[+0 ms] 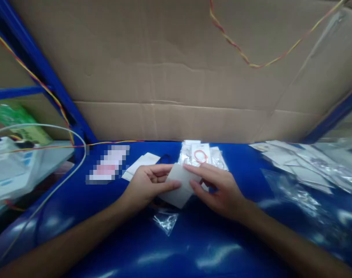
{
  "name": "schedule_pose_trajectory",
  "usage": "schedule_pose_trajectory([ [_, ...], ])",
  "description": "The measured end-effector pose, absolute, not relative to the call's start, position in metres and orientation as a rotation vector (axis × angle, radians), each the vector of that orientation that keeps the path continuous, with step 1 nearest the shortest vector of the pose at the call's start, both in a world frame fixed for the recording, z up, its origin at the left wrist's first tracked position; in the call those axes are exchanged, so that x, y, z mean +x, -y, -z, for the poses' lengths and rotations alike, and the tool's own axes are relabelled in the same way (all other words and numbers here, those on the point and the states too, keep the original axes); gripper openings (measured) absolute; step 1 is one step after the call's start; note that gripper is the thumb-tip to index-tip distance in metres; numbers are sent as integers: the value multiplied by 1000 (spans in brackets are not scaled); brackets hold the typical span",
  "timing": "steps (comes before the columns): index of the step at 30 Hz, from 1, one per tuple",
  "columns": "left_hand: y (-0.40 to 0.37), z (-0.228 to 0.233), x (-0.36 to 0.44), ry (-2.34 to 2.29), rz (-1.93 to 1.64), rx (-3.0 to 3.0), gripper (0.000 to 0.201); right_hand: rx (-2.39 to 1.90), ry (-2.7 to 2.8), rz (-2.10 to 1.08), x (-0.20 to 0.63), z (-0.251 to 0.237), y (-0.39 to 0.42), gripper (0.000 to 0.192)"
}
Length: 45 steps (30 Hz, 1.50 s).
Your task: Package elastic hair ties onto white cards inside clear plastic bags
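Observation:
A small white card (pixel 178 187) is held tilted above the blue tabletop. My left hand (pixel 148 183) pinches it, with the thumb across its face and the fingers behind. At its top and right edge, the index finger and thumb of my right hand (pixel 219 187) close on the card. Just beneath lies a small clear plastic bag (pixel 166 222); its contents are too blurred to name. Behind my hands sits a pile of clear-bagged white cards (pixel 186 152), one showing an orange-red ring-shaped cord (pixel 200 156). Several white cards (pixel 144 162) lie beyond my left hand.
Loose white cards (pixel 297 162) and clear plastic bags (pixel 294 197) spread over the right side. A pixelated sheet (pixel 109 164) lies left. Cardboard (pixel 164 77) walls the back between blue frame posts (pixel 48 65). Twisted red-yellow wire (pixel 236 46) hangs above; a pale cable (pixel 63 181) loops at left.

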State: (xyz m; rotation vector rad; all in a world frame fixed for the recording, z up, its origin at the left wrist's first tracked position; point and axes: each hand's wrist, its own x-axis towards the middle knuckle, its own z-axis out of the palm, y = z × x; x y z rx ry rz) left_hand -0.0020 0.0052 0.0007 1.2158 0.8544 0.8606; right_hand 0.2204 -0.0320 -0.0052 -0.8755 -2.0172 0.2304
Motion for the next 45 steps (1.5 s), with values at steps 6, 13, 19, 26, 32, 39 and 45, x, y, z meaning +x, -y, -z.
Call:
schedule_pose_trajectory([
  [6,-4,0,-3,-889,-923,1215,52,-872,2068,-274,218,13,30,38],
  [13,-5,0,-3,-919,-951,1255,54,-926,2139,-386,215,7,35,46],
  [19,-6,-1,-4,-871,-974,1286,57,-907,1981,-428,216,9,31,40],
  [26,-6,1,-5,-748,-951,1275,59,-922,2000,-549,214,10,30,30],
  [32,-7,3,-6,-674,-965,1276,64,-1004,1831,-799,212,11,30,22],
  [39,-4,2,-7,-614,-928,1326,63,-1040,1630,-961,213,7,27,17],
  [45,5,1,-6,-700,-854,1393,91,-978,1540,-1097,215,5,25,19],
])
